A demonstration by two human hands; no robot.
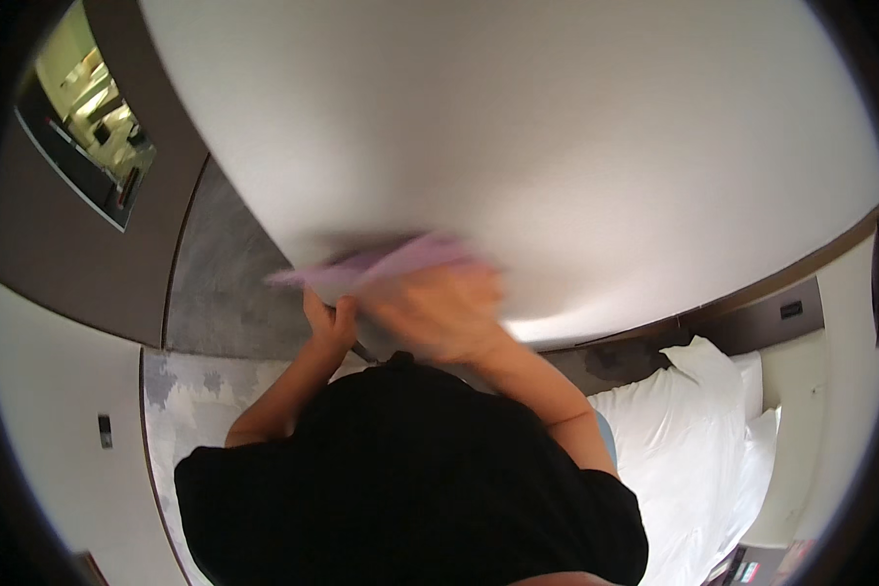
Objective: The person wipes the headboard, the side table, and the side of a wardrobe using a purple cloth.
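My right hand [443,304], blurred by motion, holds a pinkish-purple cloth [417,256] against or just above a large smooth white panel [593,146]. The cloth is bunched near the fingers, and one corner sticks out to the left past the panel's edge. My left hand [329,326] is at the panel's left edge, just below that corner, with its thumb raised. A slim dark piece [362,348] shows beside this hand; whether the hand grips it or the panel's edge is unclear. The cloth hides part of the left fingers.
Grey patterned carpet [220,286] lies to the left. A bed with rumpled white bedding [674,447] stands at the lower right. A brown wall [51,227] with a mirror-like pane [95,124] is at the upper left. A pale door or wall panel [66,381] is below it.
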